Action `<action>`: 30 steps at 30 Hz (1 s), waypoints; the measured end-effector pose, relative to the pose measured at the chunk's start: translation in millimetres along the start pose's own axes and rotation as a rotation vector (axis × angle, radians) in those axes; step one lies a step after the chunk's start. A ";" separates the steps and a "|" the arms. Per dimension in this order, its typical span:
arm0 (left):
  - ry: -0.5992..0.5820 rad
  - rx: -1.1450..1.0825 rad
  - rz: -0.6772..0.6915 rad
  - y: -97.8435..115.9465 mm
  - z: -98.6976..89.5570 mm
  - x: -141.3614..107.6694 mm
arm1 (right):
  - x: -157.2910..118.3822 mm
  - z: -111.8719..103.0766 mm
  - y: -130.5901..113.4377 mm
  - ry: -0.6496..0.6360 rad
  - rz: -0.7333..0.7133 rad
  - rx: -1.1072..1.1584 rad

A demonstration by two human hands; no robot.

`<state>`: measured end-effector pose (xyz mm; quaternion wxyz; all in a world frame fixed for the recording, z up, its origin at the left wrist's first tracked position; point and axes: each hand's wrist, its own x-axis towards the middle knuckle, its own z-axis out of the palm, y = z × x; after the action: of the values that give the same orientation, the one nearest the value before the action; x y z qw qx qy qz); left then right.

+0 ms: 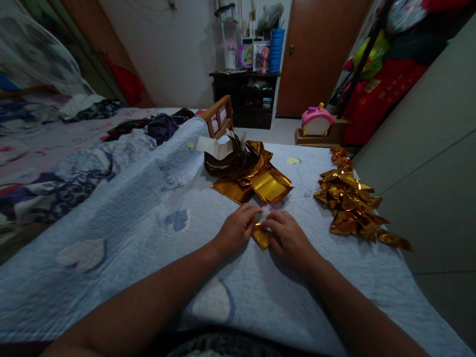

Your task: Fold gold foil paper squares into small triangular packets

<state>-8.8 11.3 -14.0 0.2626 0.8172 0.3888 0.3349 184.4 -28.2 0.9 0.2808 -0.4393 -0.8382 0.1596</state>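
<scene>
Between my two hands is a small sheet of gold foil paper [261, 238], partly folded, its pale underside showing at the far end. My left hand [238, 228] has its fingers closed on the left edge of the sheet. On the other edge, the bent fingers of my right hand [285, 234] pinch the same paper. Just beyond my hands lies a fanned stack of gold foil paper [245, 168], with some loose sheets at its near side. To the right rests a pile of folded gold foil pieces [347, 198].
A pale blue quilt [156, 267] with heart patches covers the surface under my hands. At the left lie rumpled clothes [163, 126] and a fan [40, 49]. Farther off stand a dark cabinet [243, 99], a brown door [316, 54] and a pink toy clock [317, 120].
</scene>
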 end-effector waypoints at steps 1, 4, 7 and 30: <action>0.000 0.029 0.016 -0.5 0.1 0.1 | -0.1 -0.7 -1.2 -0.039 -0.008 0.003; 0.001 0.139 0.036 -0.7 -2.5 0.2 | -1.0 -4.6 -4.6 -0.134 0.001 -0.017; -0.082 0.177 0.038 0.2 -6.5 -0.4 | -2.2 -9.4 -7.3 -0.181 0.017 -0.030; -0.298 0.109 0.159 2.5 -19.1 -6.9 | -2.7 -14.1 -0.5 -0.147 -0.044 0.054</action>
<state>-25.3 7.5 -2.4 0.2455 0.8990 0.2970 0.2081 193.9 -30.4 11.3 0.2336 -0.4002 -0.8614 0.2080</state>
